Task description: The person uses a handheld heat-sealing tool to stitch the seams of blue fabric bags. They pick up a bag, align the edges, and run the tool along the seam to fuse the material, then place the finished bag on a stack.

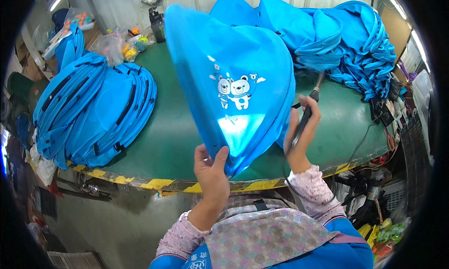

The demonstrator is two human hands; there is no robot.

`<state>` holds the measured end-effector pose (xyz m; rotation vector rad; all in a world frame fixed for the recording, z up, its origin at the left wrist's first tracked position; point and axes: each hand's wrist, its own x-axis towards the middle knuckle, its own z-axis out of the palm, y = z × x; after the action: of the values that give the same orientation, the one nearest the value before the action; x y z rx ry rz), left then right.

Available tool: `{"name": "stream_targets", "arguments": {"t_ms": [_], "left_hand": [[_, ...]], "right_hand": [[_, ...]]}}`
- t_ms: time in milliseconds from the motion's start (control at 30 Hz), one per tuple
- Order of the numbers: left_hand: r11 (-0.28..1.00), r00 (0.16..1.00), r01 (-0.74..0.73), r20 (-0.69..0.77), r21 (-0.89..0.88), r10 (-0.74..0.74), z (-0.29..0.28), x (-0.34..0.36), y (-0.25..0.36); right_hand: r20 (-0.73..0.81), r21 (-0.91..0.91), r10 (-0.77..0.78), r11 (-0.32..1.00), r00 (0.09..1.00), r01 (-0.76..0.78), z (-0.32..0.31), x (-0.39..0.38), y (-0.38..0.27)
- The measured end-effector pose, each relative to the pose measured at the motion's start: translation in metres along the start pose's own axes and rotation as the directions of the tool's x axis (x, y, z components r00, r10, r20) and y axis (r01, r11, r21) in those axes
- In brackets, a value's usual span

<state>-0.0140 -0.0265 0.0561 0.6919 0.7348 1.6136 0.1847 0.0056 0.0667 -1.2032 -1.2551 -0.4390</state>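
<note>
My left hand [213, 175] pinches the lower near corner of a bright blue fabric canopy [243, 49] between thumb and fingers. White cartoon bears are printed on the canopy, which stands up above the table, its upper left edge blurred. Closed around the black handle of a soldering iron [314, 97] is my right hand [303, 135], just right of the canopy. The iron's thin metal tip points up and away, with a faint blur or haze near it. A dark cord trails from the iron past my right wrist.
Stacked blue canopies [96, 110] with black strips lie at the left of the green table [159, 65]. More blue fabric pieces [355, 44] are heaped at the back right. A dark pump bottle [157, 25] stands at the back. Yellow-black tape [159, 184] marks the front edge.
</note>
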Motion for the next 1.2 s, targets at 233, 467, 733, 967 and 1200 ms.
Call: {"name": "stream_targets", "arguments": {"t_ms": [233, 467, 733, 967, 1200], "left_hand": [[0.189, 0.707, -0.707, 0.689, 0.681, 0.163, 0.002, 0.021, 0.010], [0.116, 0.506, -0.848, 0.723, 0.517, 0.470, 0.069, 0.129, 0.046], [0.177, 0.365, -0.931, 0.814, 0.319, 0.451, 0.260, 0.261, 0.009], [0.118, 0.461, -0.881, 0.887, 0.459, -0.007, 0.355, 0.277, -0.099], [-0.040, 0.076, -0.995, 0.959, 0.090, 0.274, 0.165, 0.239, -0.067]], "right_hand": [[0.068, 0.579, 0.241, 0.780, 0.968, -0.235, 0.055, 0.031, -0.021], [-0.110, 0.553, -0.197, 0.802, 0.974, 0.225, 0.052, 0.058, -0.016], [-0.101, 0.505, -0.113, 0.850, 0.988, 0.149, 0.025, 0.027, 0.030], [-0.046, 0.307, 0.090, 0.949, 0.995, -0.071, 0.005, 0.014, 0.055], [0.032, 0.333, 0.114, 0.936, 0.993, -0.118, 0.008, 0.008, 0.052]]}}
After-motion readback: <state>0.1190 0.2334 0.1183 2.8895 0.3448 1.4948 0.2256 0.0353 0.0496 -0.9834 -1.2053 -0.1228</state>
